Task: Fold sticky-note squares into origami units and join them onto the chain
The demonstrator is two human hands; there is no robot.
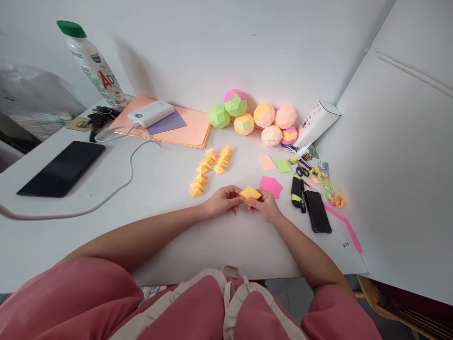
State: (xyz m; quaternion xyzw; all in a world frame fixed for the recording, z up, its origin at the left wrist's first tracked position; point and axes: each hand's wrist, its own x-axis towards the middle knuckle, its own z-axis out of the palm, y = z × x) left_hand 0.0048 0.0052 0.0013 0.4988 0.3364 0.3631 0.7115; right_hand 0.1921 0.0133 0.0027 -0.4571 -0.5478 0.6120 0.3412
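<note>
Orange paper piece [250, 191], near and right of folded units [201, 180] | my left hand [223, 200] and right hand [265, 205] pinch its sides, fingers nearly closed | I should crease gently, corners aligned

Pale wall [198, 52] behind white desk [163, 189]

White table [159, 189], folded orange papers [203, 169], black tablet [63, 170], pink notes [269, 186]
</note>
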